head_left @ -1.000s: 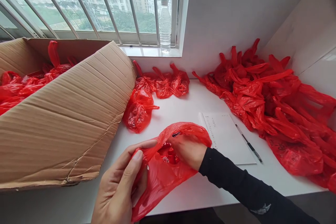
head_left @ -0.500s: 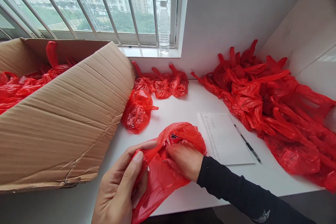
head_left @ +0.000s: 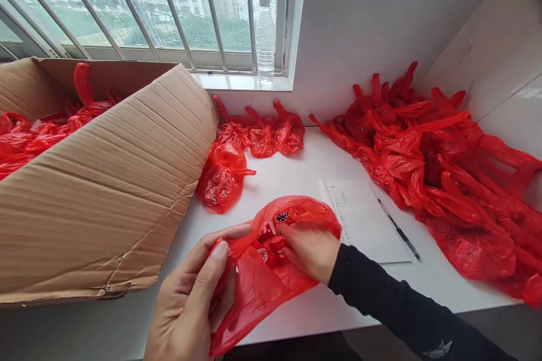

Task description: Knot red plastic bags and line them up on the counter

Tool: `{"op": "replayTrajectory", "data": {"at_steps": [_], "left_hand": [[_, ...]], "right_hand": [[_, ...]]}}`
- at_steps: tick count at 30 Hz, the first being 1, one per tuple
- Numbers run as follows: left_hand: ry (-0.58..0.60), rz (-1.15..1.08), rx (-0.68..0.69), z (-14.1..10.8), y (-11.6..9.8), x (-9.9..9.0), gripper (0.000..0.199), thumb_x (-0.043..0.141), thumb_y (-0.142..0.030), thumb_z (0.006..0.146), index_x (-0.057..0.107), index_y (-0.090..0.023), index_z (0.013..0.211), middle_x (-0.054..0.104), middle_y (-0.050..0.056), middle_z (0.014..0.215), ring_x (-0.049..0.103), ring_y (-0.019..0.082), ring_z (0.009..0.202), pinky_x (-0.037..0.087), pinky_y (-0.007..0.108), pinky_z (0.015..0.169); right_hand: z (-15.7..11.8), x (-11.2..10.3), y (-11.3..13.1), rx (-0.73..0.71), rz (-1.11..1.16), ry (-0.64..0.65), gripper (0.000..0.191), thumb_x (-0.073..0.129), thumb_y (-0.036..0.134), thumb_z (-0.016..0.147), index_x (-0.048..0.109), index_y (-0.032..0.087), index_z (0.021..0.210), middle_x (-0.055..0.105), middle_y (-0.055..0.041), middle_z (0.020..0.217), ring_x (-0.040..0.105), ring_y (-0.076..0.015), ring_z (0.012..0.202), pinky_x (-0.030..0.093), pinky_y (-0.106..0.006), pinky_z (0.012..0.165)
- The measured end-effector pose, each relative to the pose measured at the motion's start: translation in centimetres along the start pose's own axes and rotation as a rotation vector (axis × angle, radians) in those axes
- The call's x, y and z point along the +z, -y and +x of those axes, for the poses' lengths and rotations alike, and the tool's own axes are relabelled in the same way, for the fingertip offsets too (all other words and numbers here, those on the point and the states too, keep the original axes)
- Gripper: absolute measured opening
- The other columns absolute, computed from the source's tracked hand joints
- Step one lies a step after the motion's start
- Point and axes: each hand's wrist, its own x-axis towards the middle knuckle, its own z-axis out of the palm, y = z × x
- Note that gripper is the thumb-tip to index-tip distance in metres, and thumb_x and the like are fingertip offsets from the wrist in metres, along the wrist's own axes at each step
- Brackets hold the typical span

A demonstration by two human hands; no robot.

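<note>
An opened red plastic bag (head_left: 262,293) hangs over the white table's front edge, its mouth facing me. My left hand (head_left: 199,287) pinches the bag's left rim between thumb and fingers. Inside the mouth is my right hand (head_left: 311,248), in a black sleeve; its fingertips are partly hidden among small red printed packets (head_left: 271,245), and what they grip cannot be made out. Behind the bag lie a sheet of paper (head_left: 372,225) with writing and a black pen (head_left: 398,230).
A cardboard box (head_left: 105,180) of red bags fills the left. Several knotted red bags (head_left: 262,135) sit by the wall, one more (head_left: 222,180) nearer. A large heap of red bags (head_left: 423,152) covers the right. A clear bottle (head_left: 265,42) stands on the windowsill.
My right hand has shifted slightly right inside the bag, and the bag's mouth has stretched that way. More of the red packets shows. My left hand keeps its hold.
</note>
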Motion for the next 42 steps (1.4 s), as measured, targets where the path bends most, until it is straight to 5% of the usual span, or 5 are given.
{"op": "replayTrajectory", "data": {"at_steps": [11, 16, 29, 34, 42], "left_hand": [[-0.018, -0.005, -0.015, 0.1, 0.2, -0.1, 0.044, 0.076, -0.052, 0.078, 0.072, -0.022, 0.110, 0.035, -0.007, 0.050, 0.024, 0.004, 0.046, 0.022, 0.013, 0.043], [-0.031, -0.015, -0.042, -0.3, -0.4, 0.6, 0.043, 0.074, -0.051, 0.080, 0.072, -0.022, 0.111, 0.030, -0.009, 0.049, 0.018, 0.004, 0.047, 0.020, 0.012, 0.043], [-0.102, -0.063, -0.105, -0.9, -0.8, 1.1, 0.045, 0.080, -0.049, 0.073, 0.073, -0.024, 0.109, 0.029, -0.009, 0.051, 0.020, 0.002, 0.047, 0.023, 0.008, 0.043], [-0.120, -0.068, -0.101, -0.8, -1.0, 1.1, 0.046, 0.083, -0.051, 0.070, 0.073, -0.024, 0.106, 0.033, -0.007, 0.056, 0.024, 0.003, 0.051, 0.026, 0.006, 0.046], [-0.049, -0.028, -0.041, -0.3, -0.3, 0.4, 0.045, 0.075, -0.053, 0.078, 0.071, -0.022, 0.111, 0.027, -0.009, 0.049, 0.019, 0.003, 0.046, 0.022, 0.010, 0.043]], "right_hand": [[0.1, -0.3, -0.5, 0.106, -0.039, -0.078, 0.024, 0.046, 0.037, 0.099, 0.059, 0.018, 0.102, 0.069, -0.0074, 0.084, 0.064, -0.0237, 0.073, 0.038, -0.033, 0.059], [0.3, -0.4, 0.0, 0.102, -0.067, -0.035, 0.028, 0.049, 0.031, 0.096, 0.060, 0.019, 0.074, 0.067, -0.0077, 0.074, 0.063, -0.0237, 0.067, 0.036, -0.034, 0.057], [1.5, 2.0, 1.9, 0.008, 0.073, 0.030, 0.018, 0.056, 0.034, 0.092, 0.066, 0.020, 0.089, 0.072, -0.0050, 0.080, 0.065, -0.0219, 0.072, 0.039, -0.032, 0.063], [0.8, 1.1, 1.6, 0.046, 0.137, 0.014, 0.031, 0.040, 0.032, 0.101, 0.063, 0.020, 0.084, 0.065, -0.0003, 0.067, 0.056, -0.0136, 0.056, 0.034, -0.027, 0.051], [-0.2, -1.8, -0.6, 0.100, -0.072, -0.020, 0.013, 0.052, 0.012, 0.090, 0.065, 0.015, 0.094, 0.068, -0.0089, 0.080, 0.060, -0.0219, 0.068, 0.034, -0.032, 0.058]]}}
